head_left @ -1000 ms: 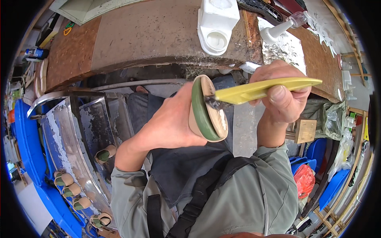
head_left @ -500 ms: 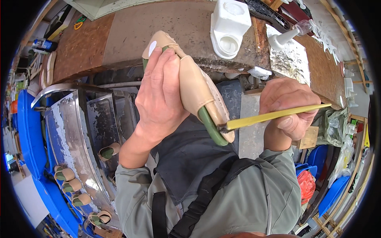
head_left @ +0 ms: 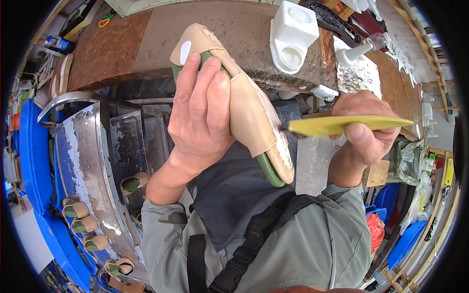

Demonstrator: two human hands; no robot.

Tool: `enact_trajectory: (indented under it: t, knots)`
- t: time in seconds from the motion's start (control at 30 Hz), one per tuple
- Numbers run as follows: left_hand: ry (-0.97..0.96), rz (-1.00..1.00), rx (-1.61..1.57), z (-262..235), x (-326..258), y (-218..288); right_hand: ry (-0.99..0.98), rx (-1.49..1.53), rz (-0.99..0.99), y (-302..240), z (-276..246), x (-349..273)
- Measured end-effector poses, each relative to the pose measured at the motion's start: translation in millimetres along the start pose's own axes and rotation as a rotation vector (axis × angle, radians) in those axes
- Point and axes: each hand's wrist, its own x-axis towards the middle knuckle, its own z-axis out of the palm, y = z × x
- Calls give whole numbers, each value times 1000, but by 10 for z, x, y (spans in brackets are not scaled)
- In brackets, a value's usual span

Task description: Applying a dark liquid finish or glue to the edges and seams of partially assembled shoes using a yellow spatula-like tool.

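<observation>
My left hand (head_left: 199, 115) grips a beige shoe upper (head_left: 250, 117) pulled over a green shoe last (head_left: 267, 170). It is tilted on edge, and its pale underside faces right. A white oval sticker (head_left: 185, 52) shows near its upper end. In my right hand (head_left: 369, 139) is a brush (head_left: 337, 125) with a flat yellow handle, held roughly level. Its dark, blurred bristles are at the rim of the underside, about midway along the shoe; whether they touch cannot be made out. My left fingertips press on the green last and the beige side.
Ahead runs a stained workbench (head_left: 195, 29) with a white plastic dispenser (head_left: 295, 29), a white-nozzled bottle (head_left: 352, 54) and a black shoe sole (head_left: 333, 22). At left stands a worn metal rack (head_left: 88, 166), with several beige-and-green shoes (head_left: 96, 242) by blue plastic bins (head_left: 34, 161).
The brush has moved up along the underside's rim, away from the shoe's lower end, and its handle is now more level. The shoe has turned slightly, showing more of its side.
</observation>
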Motion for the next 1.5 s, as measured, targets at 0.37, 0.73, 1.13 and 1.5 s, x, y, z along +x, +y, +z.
enact_trajectory:
  t: [0.37, 0.73, 1.13, 1.5]
  knots:
    - [142, 6, -187, 65, -65, 54, 199, 367, 278, 133, 335, 174]
    - [72, 16, -152, -28, -43, 92, 5, 229, 6, -48, 261, 87]
    - [52, -54, -259, 18, -104, 87, 110, 244, 276, -36, 303, 215]
    - [-524, -761, -972, -74, -160, 394, 286, 200, 127, -71, 180, -41]
